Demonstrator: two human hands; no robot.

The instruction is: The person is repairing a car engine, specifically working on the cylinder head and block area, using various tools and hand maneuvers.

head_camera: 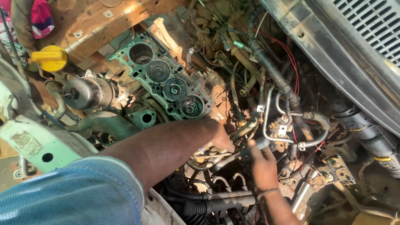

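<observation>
Left hand [220, 137] reaches among the hoses at five o'clock of the engine block [166, 81], its fingers hidden, while the right hand [261, 164] grasps a dark tool handle [255, 146].

No packages, signs or screens in view. Only label-like items: two small white rectangular tags [261, 108] clipped on the metal pipes right of centre, the second [282, 130] just below and right; any markings too small to tell.
</observation>
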